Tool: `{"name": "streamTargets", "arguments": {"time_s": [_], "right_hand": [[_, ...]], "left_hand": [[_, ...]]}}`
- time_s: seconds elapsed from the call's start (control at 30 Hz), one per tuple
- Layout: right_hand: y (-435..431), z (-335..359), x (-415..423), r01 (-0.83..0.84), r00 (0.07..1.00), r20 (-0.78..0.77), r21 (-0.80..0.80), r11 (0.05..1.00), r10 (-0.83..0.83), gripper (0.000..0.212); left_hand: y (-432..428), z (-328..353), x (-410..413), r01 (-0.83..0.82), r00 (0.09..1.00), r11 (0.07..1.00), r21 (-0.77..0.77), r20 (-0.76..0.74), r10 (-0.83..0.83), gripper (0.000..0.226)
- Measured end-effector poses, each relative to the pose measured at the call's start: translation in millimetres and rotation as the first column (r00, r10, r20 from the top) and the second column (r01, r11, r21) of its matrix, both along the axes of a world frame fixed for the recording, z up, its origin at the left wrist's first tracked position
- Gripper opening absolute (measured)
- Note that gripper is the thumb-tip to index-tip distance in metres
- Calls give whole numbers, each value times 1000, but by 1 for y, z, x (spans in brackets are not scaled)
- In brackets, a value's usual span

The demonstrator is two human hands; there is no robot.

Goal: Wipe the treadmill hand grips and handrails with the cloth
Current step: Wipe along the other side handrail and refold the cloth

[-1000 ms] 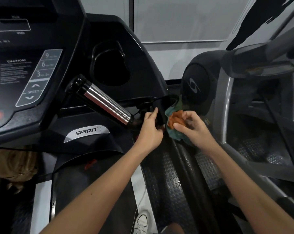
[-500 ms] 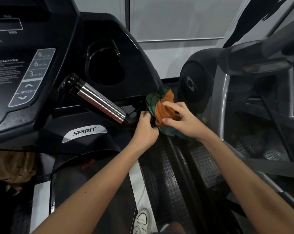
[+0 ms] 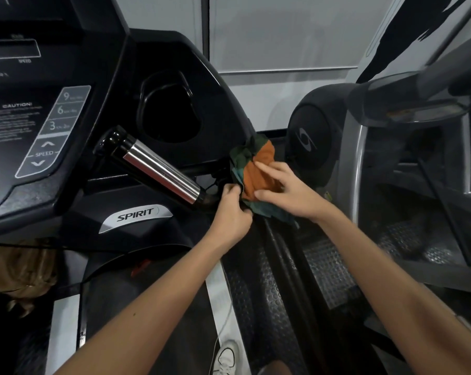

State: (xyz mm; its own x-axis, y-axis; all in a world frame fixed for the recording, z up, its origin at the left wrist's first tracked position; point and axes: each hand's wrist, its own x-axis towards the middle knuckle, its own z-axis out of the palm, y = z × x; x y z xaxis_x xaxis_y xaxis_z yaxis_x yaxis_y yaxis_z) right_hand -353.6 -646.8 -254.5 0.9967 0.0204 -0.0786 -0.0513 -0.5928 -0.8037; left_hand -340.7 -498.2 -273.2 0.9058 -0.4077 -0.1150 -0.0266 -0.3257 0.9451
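Note:
An orange and dark green cloth point(image 3: 256, 169) is wrapped over the top of the treadmill's black right handrail point(image 3: 285, 255), where it meets the console. My right hand point(image 3: 285, 193) presses flat on the cloth with fingers spread. My left hand point(image 3: 233, 209) pinches the cloth's lower left edge against the rail. A shiny steel hand grip point(image 3: 158, 169) with a black end cap slants up to the left from beside my left hand.
The treadmill console point(image 3: 52, 125) with speed buttons fills the upper left, with a cup holder point(image 3: 169, 109) beside it. Another grey machine point(image 3: 358, 147) stands close on the right. A white shoe point(image 3: 226, 358) shows on the belt below.
The cloth has been pulled higher and spread wider over the top of the rail. My right hand went from pinching it to pressing flat, and my left hand closed on its edge.

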Motion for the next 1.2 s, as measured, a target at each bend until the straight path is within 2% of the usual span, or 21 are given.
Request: {"name": "streamTargets", "arguments": {"time_s": [0.07,0.27,0.33,0.4,0.5,0.57,0.7,0.8,0.9,1.0,1.1,1.2], "right_hand": [[3,-4,4,54,998,24,60,997,-56,57],[-11,-9,-33,38,980,198,-50,998,-28,29],[-13,-9,-54,32,976,218,-50,998,-20,38],[-14,-9,-68,46,979,202,-47,998,-36,50],[-12,-8,-56,37,979,204,-69,997,-22,44],[-9,-7,-33,31,986,165,-82,996,-18,37],[2,-6,0,31,997,-66,71,997,-27,59],[2,-13,-6,109,994,12,125,986,-111,52],[-6,-12,-28,107,985,129,40,993,-111,35],[-10,-11,-56,68,982,178,-29,997,-62,25],[-4,-12,-70,60,982,184,-78,995,-45,30],[-2,-12,-43,59,988,148,-76,995,-47,46]], "left_hand": [[1,0,0,5,1000,1000,-12,7,-5,20],[1,-2,2,13,999,998,-68,-34,-16,42],[2,-3,3,42,997,997,-60,-56,-45,64],[2,-3,3,57,995,997,-57,-81,-61,70],[2,-6,4,35,998,998,-45,-46,-37,69],[1,-6,4,12,1000,1000,-23,5,-12,57],[-1,-4,2,-1,1000,1000,-15,20,1,28],[0,-5,3,5,1000,1000,-21,20,-5,31],[0,-6,4,10,1000,999,-41,-6,-11,45],[0,-9,6,35,999,999,-32,-13,-36,65],[-1,-12,7,18,999,998,-56,-41,-20,69],[-2,-7,5,-30,999,998,-51,-28,29,49]]}}
